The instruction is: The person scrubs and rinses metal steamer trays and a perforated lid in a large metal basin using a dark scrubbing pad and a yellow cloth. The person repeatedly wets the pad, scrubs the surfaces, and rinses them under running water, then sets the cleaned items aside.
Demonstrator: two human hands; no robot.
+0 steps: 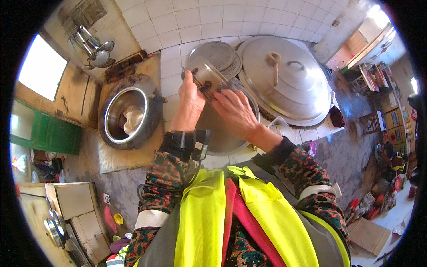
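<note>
My left hand [190,103] grips the side of a shiny metal vessel [210,74], thumb up along its edge. The vessel is tilted and has dark fittings or stains on its side. The bent fingers of my right hand [236,111] press against its lower side; their tips are partly hidden. Right below both hands is a wide grey pan [217,130] set in the white-tiled stove top [171,75]. Perforated metal discs [213,53] lie overlapping just behind the vessel.
A large domed aluminium lid [253,76] covers the right side, with a wooden-handled tool [276,71] on it. At left stands a steel basin [106,118] holding a pale lump [132,120]. Ladles and strainers [99,58] hang on the wall. A clear handled container [283,128] stands right.
</note>
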